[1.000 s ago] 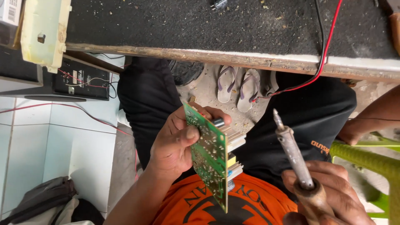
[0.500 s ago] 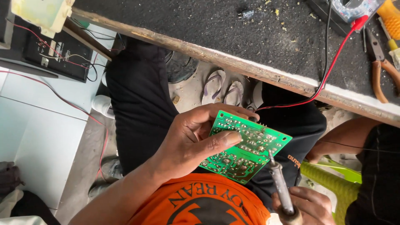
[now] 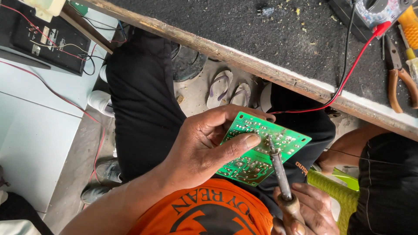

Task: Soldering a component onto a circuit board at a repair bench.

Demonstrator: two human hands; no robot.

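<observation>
The left hand (image 3: pixel 198 150) holds a green circuit board (image 3: pixel 261 148) over the lap, solder side up. Its grip is closed on the board's near edge, thumb pressed flat on the top face and fingers curled underneath. The board is a thin, flat rectangle, tilted a little, dotted with dull silver solder joints and pale tracks.

The right hand (image 3: pixel 307 209) is wrapped tight around the rounded wooden handle of a soldering iron (image 3: pixel 278 172). Its slim grey metal shaft slants up and away from the hand, and the tip touches the board just beside the left thumb.

Beyond the hands runs the bench (image 3: pixel 270 30), its top covered in a rough black mat speckled with crumbs, its front edge worn bare wood. A red wire (image 3: pixel 348 80) hangs from a meter (image 3: pixel 374 13) at the far right corner, next to pliers (image 3: pixel 398 74) with orange handles. Below the bench edge, a pair of pale flip-flops (image 3: pixel 228 89) lies on the gritty concrete floor. The person wears black trousers and an orange shirt.
</observation>
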